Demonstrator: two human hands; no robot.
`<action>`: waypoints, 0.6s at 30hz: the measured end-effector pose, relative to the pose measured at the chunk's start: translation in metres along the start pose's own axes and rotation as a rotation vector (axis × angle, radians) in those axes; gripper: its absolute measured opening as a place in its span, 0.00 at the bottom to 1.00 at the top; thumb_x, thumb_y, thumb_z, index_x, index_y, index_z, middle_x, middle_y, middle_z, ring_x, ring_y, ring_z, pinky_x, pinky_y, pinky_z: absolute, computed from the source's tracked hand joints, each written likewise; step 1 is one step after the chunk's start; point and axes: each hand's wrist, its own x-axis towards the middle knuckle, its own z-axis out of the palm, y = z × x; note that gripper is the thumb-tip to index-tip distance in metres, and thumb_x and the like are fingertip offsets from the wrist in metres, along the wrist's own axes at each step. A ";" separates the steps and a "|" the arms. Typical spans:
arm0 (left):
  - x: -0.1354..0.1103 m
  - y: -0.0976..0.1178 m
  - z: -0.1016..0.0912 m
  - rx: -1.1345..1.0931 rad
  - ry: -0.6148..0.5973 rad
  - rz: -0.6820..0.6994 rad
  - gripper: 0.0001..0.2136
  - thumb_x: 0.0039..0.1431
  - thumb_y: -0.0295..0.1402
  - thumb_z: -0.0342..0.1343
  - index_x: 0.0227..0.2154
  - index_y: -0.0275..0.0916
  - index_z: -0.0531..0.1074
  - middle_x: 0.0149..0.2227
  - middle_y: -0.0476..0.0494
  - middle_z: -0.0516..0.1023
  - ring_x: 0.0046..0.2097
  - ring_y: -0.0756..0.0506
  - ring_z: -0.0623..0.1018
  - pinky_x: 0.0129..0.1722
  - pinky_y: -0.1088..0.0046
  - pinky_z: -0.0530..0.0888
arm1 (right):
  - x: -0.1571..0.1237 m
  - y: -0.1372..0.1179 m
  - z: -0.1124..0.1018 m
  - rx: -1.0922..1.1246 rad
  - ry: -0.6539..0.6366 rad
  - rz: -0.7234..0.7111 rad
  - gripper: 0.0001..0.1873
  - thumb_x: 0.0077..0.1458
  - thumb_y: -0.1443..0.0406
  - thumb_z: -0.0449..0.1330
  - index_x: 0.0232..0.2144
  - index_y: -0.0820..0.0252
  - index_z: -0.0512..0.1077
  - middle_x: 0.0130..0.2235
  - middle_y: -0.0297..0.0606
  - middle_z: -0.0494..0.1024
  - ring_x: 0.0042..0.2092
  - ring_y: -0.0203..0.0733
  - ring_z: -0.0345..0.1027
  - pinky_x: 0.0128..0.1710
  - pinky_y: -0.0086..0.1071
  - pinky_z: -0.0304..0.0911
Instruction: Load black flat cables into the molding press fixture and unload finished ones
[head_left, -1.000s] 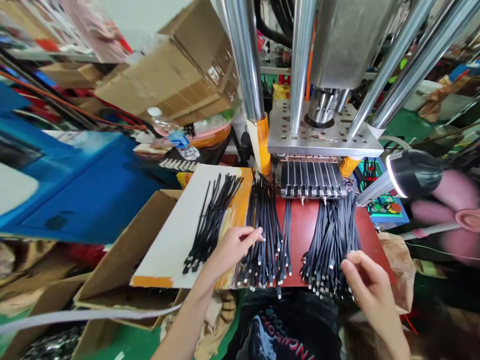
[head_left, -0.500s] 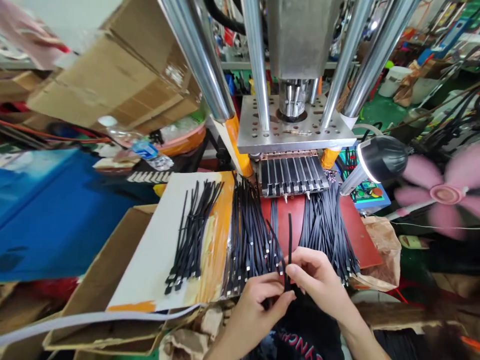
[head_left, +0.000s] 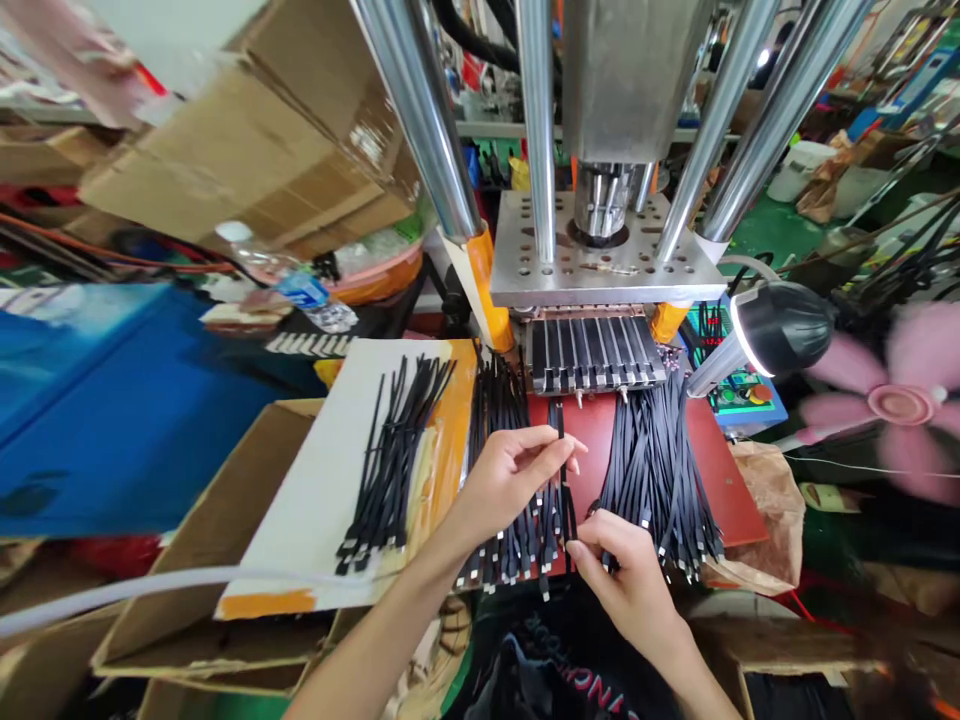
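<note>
A flat black cable stands upright between my hands, in front of the press. My left hand pinches its upper part, with the other fingers reaching past it. Lower down, my right hand grips the same cable between thumb and forefinger. Beneath and behind my left hand lies a bundle of black cables, partly covered by it. Another thick bundle spreads over the red board to the right. Beyond the hands sits a metal mould holding a row of black strips.
The press's steel plate and columns rise above the mould. Leftward, more cables lie on a white board. A black lamp and a pink fan stand at the right. An open carton is below left.
My left hand has moved up and forward from the cable's lower end to its upper part. My right hand has shifted slightly lower and holds the cable below the left. The view has shifted a little.
</note>
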 end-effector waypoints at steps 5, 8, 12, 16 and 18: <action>-0.002 0.010 0.000 0.089 -0.055 0.065 0.18 0.70 0.47 0.60 0.32 0.38 0.83 0.32 0.46 0.82 0.32 0.49 0.74 0.35 0.73 0.70 | -0.005 0.012 -0.009 0.030 0.206 -0.075 0.14 0.72 0.71 0.57 0.52 0.52 0.79 0.37 0.35 0.81 0.34 0.37 0.75 0.35 0.28 0.69; -0.005 0.008 0.000 0.105 -0.086 0.076 0.18 0.71 0.46 0.60 0.33 0.38 0.85 0.35 0.45 0.83 0.31 0.50 0.73 0.35 0.73 0.70 | 0.005 0.010 -0.018 0.131 0.186 -0.048 0.15 0.71 0.69 0.61 0.53 0.49 0.81 0.34 0.32 0.78 0.29 0.35 0.71 0.28 0.28 0.66; -0.005 0.004 -0.002 0.095 -0.103 0.097 0.18 0.70 0.48 0.61 0.35 0.39 0.86 0.34 0.45 0.79 0.35 0.48 0.76 0.36 0.73 0.72 | 0.026 -0.002 -0.019 0.163 0.208 -0.025 0.07 0.68 0.67 0.65 0.42 0.51 0.84 0.32 0.32 0.76 0.28 0.34 0.68 0.27 0.27 0.62; -0.006 0.004 -0.001 0.133 -0.086 0.185 0.18 0.70 0.47 0.62 0.32 0.39 0.85 0.39 0.43 0.79 0.43 0.44 0.79 0.45 0.70 0.75 | 0.042 -0.012 -0.012 0.122 0.169 -0.066 0.07 0.68 0.66 0.65 0.37 0.55 0.83 0.32 0.34 0.77 0.31 0.35 0.68 0.31 0.28 0.63; -0.008 0.004 -0.001 0.191 -0.080 0.234 0.17 0.72 0.44 0.61 0.32 0.39 0.85 0.37 0.44 0.77 0.40 0.46 0.78 0.43 0.71 0.74 | 0.046 -0.013 -0.008 0.114 0.144 -0.063 0.08 0.68 0.66 0.64 0.35 0.56 0.81 0.30 0.32 0.74 0.30 0.35 0.66 0.31 0.28 0.62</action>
